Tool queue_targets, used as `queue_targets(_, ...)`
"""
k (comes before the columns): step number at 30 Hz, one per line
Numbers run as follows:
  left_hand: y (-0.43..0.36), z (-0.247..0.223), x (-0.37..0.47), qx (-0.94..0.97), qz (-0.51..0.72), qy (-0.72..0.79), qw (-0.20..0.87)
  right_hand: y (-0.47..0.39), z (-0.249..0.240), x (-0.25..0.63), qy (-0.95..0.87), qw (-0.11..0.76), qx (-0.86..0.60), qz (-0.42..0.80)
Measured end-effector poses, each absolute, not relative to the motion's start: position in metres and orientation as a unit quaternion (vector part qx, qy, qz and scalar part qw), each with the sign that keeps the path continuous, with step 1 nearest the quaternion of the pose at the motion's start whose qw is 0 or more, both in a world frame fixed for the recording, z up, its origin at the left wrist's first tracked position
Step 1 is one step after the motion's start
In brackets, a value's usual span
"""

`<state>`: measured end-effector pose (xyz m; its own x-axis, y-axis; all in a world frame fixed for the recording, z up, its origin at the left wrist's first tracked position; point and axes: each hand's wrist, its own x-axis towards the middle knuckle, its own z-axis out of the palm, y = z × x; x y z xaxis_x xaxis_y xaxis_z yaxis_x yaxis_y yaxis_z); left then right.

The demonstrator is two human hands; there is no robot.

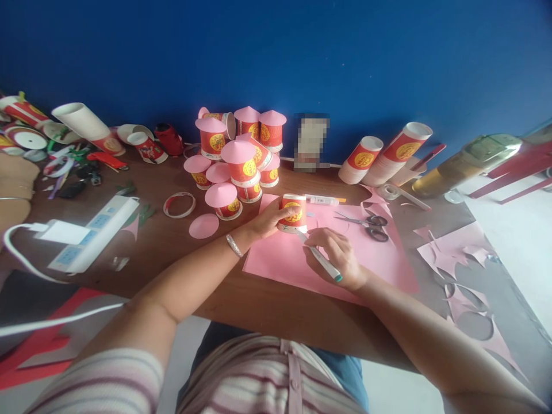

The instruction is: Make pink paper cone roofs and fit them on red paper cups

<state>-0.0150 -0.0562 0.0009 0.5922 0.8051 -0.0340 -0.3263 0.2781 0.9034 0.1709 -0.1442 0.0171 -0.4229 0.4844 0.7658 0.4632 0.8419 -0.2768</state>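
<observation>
My left hand (276, 217) grips a red and white paper cup (294, 208) with a yellow emblem, its base turned upward. In my right hand (336, 256) is a white marker (324, 262) with a green end, its tip close to the cup's lower white rim. Whether the tip touches the rim I cannot tell. Green marks show on that rim. Under both hands lies a pink paper sheet (276, 259). Scissors (371, 224) with dark handles rest on the sheet to the right, and another marker (321, 200) lies behind the cup.
Several cups topped with pink paper cones (238, 152) stand piled at the back left. A pink disc (204, 226) lies before them. Stacked cups (399, 152) lean at the back right near a tape roll (390, 192). Paper scraps (457, 261) lie right; a power strip (92, 236) left.
</observation>
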Motion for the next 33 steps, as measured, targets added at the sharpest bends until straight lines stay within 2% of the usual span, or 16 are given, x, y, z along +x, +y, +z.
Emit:
queue_targets(7, -0.061, 0.014, -0.017, 0.470, 0.368, 0.273, 0.755, -0.143, 0.015, 0.172, -0.838, 0.447, -0.313, -0.015)
queue_targets(24, -0.060, 0.008, -0.015, 0.468, 0.373, 0.264, 0.756, -0.143, 0.017, 0.173, -0.850, 0.424, -0.311, -0.027)
queue_targets(33, -0.060, 0.008, -0.016, 0.466, 0.369, 0.274, 0.756, -0.148, 0.017, 0.172, -0.856, 0.411, -0.314, 0.017)
